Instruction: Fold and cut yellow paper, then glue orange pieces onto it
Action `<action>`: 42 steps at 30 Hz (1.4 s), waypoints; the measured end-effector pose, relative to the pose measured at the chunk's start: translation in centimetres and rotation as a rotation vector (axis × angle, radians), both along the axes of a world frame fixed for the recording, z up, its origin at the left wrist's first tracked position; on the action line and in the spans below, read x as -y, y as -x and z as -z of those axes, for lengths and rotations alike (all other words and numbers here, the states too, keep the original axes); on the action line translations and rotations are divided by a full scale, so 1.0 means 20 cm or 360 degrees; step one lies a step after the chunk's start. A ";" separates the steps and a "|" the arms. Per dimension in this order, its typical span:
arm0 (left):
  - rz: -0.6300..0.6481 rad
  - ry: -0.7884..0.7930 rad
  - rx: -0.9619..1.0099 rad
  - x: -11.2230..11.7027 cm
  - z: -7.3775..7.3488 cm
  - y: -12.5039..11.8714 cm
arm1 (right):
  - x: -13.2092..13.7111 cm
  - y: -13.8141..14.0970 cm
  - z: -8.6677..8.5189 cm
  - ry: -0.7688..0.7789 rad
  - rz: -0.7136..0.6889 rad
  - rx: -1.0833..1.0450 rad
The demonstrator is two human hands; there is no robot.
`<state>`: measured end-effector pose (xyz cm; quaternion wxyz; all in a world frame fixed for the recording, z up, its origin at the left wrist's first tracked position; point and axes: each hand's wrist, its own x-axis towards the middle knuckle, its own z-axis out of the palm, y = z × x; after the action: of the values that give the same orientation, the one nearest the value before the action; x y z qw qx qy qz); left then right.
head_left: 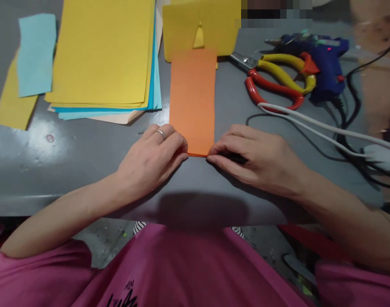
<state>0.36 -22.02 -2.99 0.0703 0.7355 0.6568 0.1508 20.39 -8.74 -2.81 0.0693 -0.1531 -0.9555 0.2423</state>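
Observation:
An orange paper strip (193,98) lies lengthwise in front of me, its near end turned up in a narrow fold. My left hand (153,151) is closed, pinching the left corner of that near edge between thumb and fingers; a ring is on one finger. At the right corner, my right hand (251,155) pinches the same edge with thumb and index finger. The strip's far end meets a yellow card (182,30) with a small triangular cut in it. Whether the strip lies on or against the card, I cannot tell.
A stack of coloured paper (102,51) lies at the back left, beside a light blue piece (37,55) and a yellow strip (14,102). To the right are red-and-yellow scissors (278,83), a blue glue gun (327,68) and a white cable (323,123).

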 end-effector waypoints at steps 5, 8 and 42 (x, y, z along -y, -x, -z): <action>0.0005 -0.0096 -0.0097 0.01 0.00 -0.01 | 0.02 0.00 0.01 -0.0339 0.0028 0.0002; 0.0036 -0.0128 -0.0153 0.02 0.00 0.00 | 0.03 -0.01 0.02 -0.0585 0.0002 -0.0016; 0.0254 -0.0234 -0.0428 0.05 -0.02 0.02 | 0.05 -0.02 0.03 -0.0837 -0.0062 -0.0203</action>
<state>-0.09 -22.97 -2.63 -0.0605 0.8020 0.5870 0.0927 20.85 -9.69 -3.42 0.1620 -0.0960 -0.9821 -0.0037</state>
